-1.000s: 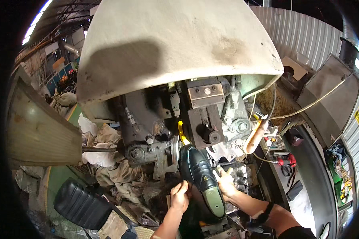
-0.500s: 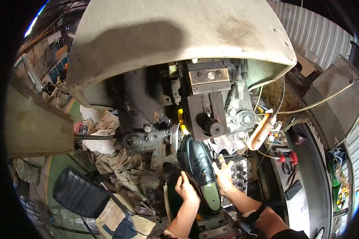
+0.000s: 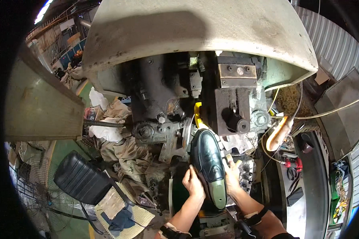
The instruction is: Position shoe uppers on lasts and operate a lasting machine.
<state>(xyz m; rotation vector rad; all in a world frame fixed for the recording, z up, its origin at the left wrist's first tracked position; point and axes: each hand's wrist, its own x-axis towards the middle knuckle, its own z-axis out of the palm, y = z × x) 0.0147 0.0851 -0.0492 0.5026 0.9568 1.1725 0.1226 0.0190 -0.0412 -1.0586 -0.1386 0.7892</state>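
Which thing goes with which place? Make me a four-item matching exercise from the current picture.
Things
1. Glossy black shoe with a green heel-end section
2. Ribbed black padded chair back
3. Bright yellow curved strip
4. Wide off-white curved machine hood

Places
A. Spanning the top of the view
B. Just beyond the shoe's toe
C. Between the left hand and the right hand
D. Toward the lower left of the view

Pairs: 1-C; 2-D; 3-B; 4-A

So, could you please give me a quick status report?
Left hand and right hand at either side of black shoe. Toe toward machine. Yellow part just beyond toe.
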